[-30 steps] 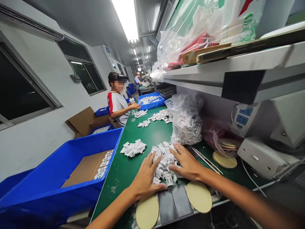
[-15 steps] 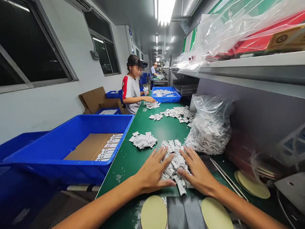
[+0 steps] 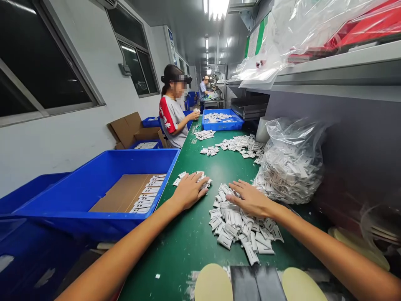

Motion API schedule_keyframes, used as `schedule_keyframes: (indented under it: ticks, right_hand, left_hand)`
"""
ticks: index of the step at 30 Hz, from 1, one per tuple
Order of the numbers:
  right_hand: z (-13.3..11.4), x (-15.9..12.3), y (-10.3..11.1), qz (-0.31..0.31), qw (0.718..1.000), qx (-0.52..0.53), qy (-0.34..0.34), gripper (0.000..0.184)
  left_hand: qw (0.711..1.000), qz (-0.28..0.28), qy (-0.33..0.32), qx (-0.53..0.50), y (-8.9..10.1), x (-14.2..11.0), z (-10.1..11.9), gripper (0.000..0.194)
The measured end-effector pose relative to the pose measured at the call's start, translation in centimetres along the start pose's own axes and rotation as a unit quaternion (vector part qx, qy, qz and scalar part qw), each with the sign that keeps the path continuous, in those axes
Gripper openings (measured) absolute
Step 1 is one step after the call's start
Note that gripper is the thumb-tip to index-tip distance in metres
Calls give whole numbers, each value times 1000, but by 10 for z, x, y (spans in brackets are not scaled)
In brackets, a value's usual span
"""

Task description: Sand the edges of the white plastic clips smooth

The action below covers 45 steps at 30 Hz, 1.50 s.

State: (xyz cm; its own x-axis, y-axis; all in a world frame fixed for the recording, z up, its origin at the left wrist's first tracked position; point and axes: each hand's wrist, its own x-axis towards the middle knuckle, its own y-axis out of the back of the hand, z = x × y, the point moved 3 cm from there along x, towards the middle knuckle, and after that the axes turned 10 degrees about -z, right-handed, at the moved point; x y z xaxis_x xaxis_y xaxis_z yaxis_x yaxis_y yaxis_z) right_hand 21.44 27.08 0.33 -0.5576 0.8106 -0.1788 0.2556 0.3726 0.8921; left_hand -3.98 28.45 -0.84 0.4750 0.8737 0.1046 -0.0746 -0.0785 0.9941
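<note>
Left hand (image 3: 189, 191) lies palm-down on the smaller cluster of white plastic parts (image 3: 191, 177), its fingers (image 3: 200, 184) together and resting on top, not gripping; a few pieces show past the fingertips. Right hand (image 3: 250, 200) sits at the upper edge of the larger pile of white plastic parts (image 3: 241, 228), its fingers (image 3: 238, 188) slightly spread, with the tips at the topmost pieces and nothing clamped.

Change from the earlier frame: the hands no longer sit side by side on one heap. The left hand has moved onto the smaller cluster, and the larger pile now lies spread and uncovered below the right hand.

The parts are small, matt and slotted, strewn at mixed angles on a smooth green bench mat (image 3: 188, 267). Beyond the right hand, a crinkled clear polythene bag (image 3: 291, 167) of similar parts slumps on the bench. A blue plastic crate (image 3: 140, 156) stands left of the bench, and a co-worker (image 3: 172, 117) sits further along.
</note>
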Motion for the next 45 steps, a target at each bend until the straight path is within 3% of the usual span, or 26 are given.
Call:
schedule_keyframes:
  ticks: [5,10,14,17,21,25,29,33,36,38,40,43,45]
  right_hand:
    - [1,-1,-3,-18,1000,-5,3,88]
    - [-16,9,12,33,999,-13,11,76]
    - [-36,45,23,51,998,2,29,52]
    - [-48,84,22,24,999,30,29,38]
    - [-58,124,14,-16,997,82,2,34]
    - [-54,136,11,-12,987,156,-40,34]
    - [-47,125,21,11,964,258,-60,34]
    - [-48,86,41,50,920,385,-43,34]
    - [-47,26,52,91,885,456,-24,34]
    - [-41,-29,52,109,869,482,-20,37]
    - [-31,-87,42,120,865,487,-24,41]
    - [-13,-161,21,184,927,327,-20,37]
    - [-6,-191,4,220,954,202,-25,32]
  left_hand:
    - [999,-5,9,-30,1,2,-15,48]
    - [996,26,29,-81,14,7,-38,48]
    - [984,73,119,-110,32,11,-75,41]
    - [981,44,144,-123,37,16,-92,35]
    - [984,-19,112,-136,30,36,-85,33]
    - [981,-77,96,-151,21,70,-73,33]
    - [973,-104,127,-162,23,97,-68,33]
    - [969,-50,157,-183,45,99,-60,33]
    - [965,31,160,-204,71,69,-47,31]
    - [960,78,150,-224,85,25,-32,29]
    - [954,101,134,-249,89,-34,-10,30]
    - [944,102,128,-286,79,-128,32,29]
    - [933,128,134,-310,68,-171,60,23]
